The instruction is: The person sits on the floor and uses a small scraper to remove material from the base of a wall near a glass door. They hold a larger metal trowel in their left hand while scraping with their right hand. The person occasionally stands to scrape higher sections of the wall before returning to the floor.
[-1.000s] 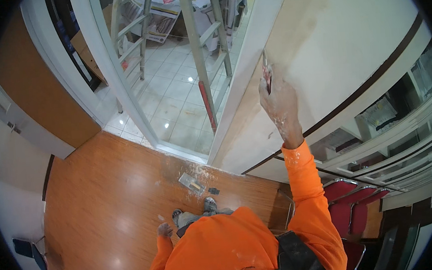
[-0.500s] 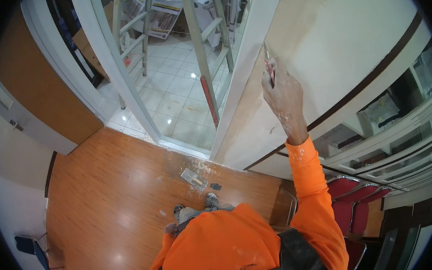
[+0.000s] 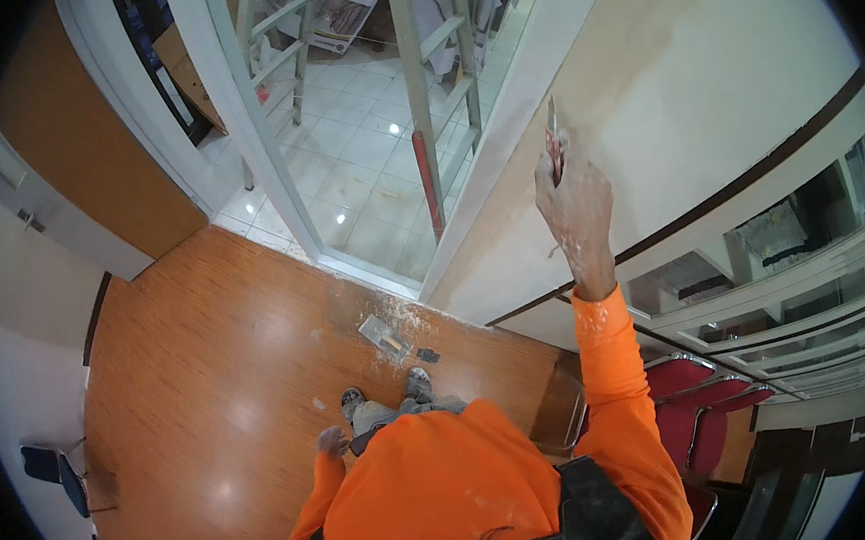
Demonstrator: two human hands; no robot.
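My right hand point(image 3: 578, 205), dusted white, is closed round the red handle of a putty knife point(image 3: 554, 139). Its thin blade, seen nearly edge-on, points up along the pale wall panel point(image 3: 663, 123), beside the white door frame point(image 3: 512, 114). Whether the blade touches the wall I cannot tell. My left hand point(image 3: 332, 441) hangs low at my left side, fingers loosely apart and nothing visible in it. On the floor ahead of my feet lies a plastering trowel point(image 3: 385, 338) with a light handle, and beside it a small dark flat piece point(image 3: 427, 355).
White crumbs point(image 3: 411, 317) litter the wood floor point(image 3: 228, 355) by the threshold. Through the doorway a stepladder point(image 3: 421, 100) stands on white tiles point(image 3: 346, 176). A brown door point(image 3: 93, 143) is at left. Red chairs point(image 3: 699, 422) stand at right, a dark chair point(image 3: 61, 477) far left.
My right hand with the putty knife has come slightly down and back along the wall. My left hand has swung out from my body and shows more. The view has shifted a little.
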